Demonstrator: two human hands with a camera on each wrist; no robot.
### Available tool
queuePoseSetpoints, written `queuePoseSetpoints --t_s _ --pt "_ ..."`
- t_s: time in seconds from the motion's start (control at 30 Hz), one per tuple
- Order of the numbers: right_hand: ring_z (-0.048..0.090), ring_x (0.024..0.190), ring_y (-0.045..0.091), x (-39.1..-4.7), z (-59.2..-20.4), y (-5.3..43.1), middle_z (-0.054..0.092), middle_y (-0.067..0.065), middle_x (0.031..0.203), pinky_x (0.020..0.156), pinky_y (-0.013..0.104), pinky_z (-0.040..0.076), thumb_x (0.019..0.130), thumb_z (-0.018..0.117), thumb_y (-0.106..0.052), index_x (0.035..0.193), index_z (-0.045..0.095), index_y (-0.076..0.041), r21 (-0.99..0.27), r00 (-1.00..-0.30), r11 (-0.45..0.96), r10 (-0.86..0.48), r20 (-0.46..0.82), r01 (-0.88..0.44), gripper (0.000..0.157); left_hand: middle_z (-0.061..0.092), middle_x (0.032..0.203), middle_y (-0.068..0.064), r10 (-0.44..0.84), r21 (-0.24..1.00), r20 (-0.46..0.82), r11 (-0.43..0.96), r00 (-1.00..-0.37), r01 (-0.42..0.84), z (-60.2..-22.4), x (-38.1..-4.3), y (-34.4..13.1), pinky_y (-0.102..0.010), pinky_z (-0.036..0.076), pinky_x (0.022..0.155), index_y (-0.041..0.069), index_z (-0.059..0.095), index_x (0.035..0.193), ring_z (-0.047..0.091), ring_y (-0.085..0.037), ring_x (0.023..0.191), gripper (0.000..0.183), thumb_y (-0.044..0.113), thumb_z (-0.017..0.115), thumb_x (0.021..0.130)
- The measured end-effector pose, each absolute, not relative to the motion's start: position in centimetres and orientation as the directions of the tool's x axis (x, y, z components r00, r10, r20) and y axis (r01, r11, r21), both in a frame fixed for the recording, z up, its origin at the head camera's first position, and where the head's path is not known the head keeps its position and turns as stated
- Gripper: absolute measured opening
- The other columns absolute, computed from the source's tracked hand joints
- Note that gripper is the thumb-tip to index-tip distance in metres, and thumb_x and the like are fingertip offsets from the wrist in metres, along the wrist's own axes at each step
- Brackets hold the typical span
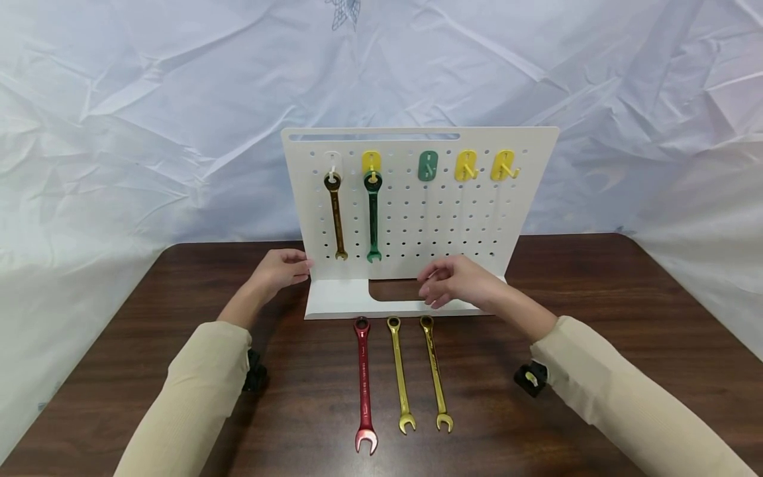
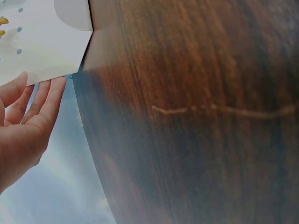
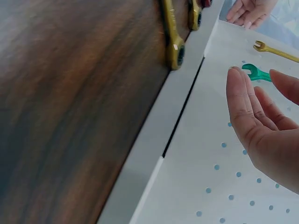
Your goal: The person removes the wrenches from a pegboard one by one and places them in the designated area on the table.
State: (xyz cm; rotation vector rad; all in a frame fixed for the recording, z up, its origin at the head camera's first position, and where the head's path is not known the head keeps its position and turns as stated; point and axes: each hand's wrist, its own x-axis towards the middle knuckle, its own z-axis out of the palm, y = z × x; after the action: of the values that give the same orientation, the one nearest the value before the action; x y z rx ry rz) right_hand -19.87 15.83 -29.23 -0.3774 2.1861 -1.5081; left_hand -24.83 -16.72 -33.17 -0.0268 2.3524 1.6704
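In the head view, my left hand (image 1: 279, 271) is at the left edge of the white pegboard (image 1: 405, 265), its fingertips touching that edge. The left wrist view shows this hand (image 2: 28, 121) with fingers extended along the board's edge. My right hand (image 1: 456, 281) hovers in front of the board's lower part, fingers loosely bent and holding nothing. On the board hang a dark gold wrench (image 1: 337, 218) and a green wrench (image 1: 373, 215). Lying on the table before the base are a red wrench (image 1: 364, 384) and two yellow-gold wrenches, a left one (image 1: 400, 374) and a right one (image 1: 437, 374).
A green hook (image 1: 428, 165) and two yellow hooks, one inner (image 1: 466, 165) and one outer (image 1: 503, 165), bear nothing on the board's right half. The board stands on a dark wooden table (image 1: 572, 285). Behind it hangs a wrinkled white cloth (image 1: 203, 132).
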Motion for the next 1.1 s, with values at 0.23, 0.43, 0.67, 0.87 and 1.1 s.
queuePoseSetpoints --t_s 0.23,0.43,0.67,0.87,1.1 --pt "0.062 0.087 0.034 -20.3 -28.2 14.6 0.061 0.024 0.098 0.08 0.05 0.051 0.09 0.052 0.002 0.113 0.052 0.01 -0.92 -0.862 0.39 -0.453 -0.227 0.037 0.025 0.047 0.122 -0.026 0.131 0.922 -0.22 0.351 -0.967 -0.162 -33.1 -24.7 -16.7 -0.037 0.045 0.094 -0.012 0.046 0.121 0.05 -0.034 0.111 0.032 0.007 0.049 0.094" --pt "0.059 0.093 0.034 -20.6 -27.7 13.7 0.058 0.027 0.106 0.083 0.047 0.051 0.089 0.054 0.001 0.117 0.05 0.011 -0.921 -0.854 0.391 -0.478 -0.204 0.002 0.029 0.047 0.123 -0.026 0.133 0.924 -0.224 0.344 -0.965 -0.167 -33.0 -24.7 -16.6 -0.036 0.044 0.095 -0.011 0.045 0.122 0.049 -0.035 0.112 0.033 0.007 0.049 0.095" --pt "0.058 0.094 0.035 -21.3 -27.0 12.9 0.061 0.019 0.099 0.081 0.044 0.052 0.09 0.055 0.001 0.117 0.05 0.012 -0.923 -0.853 0.38 -0.498 -0.156 -0.054 0.03 0.047 0.123 -0.026 0.125 0.92 -0.226 0.352 -0.966 -0.17 -33.0 -24.7 -16.7 -0.036 0.045 0.094 -0.011 0.046 0.122 0.049 -0.034 0.112 0.033 0.007 0.049 0.095" --pt "0.057 0.098 0.034 -21.8 -26.4 12.3 0.057 0.026 0.11 0.082 0.042 0.052 0.089 0.055 0.001 0.12 0.05 0.009 -0.915 -0.866 0.399 -0.48 -0.143 -0.07 0.032 0.047 0.123 -0.026 0.128 0.923 -0.223 0.346 -0.966 -0.167 -33.1 -24.8 -16.7 -0.037 0.045 0.094 -0.011 0.046 0.121 0.05 -0.034 0.111 0.032 0.006 0.049 0.094" --pt "0.052 0.107 0.037 -22.4 -26.0 11.8 0.054 0.025 0.116 0.081 0.037 0.053 0.09 0.053 0.001 0.122 0.048 0.007 -0.922 -0.874 0.377 -0.473 -0.11 -0.088 0.032 0.047 0.123 -0.026 0.128 0.927 -0.217 0.338 -0.968 -0.163 -33.1 -24.8 -16.7 -0.036 0.045 0.094 -0.012 0.046 0.121 0.05 -0.034 0.111 0.032 0.004 0.049 0.094"
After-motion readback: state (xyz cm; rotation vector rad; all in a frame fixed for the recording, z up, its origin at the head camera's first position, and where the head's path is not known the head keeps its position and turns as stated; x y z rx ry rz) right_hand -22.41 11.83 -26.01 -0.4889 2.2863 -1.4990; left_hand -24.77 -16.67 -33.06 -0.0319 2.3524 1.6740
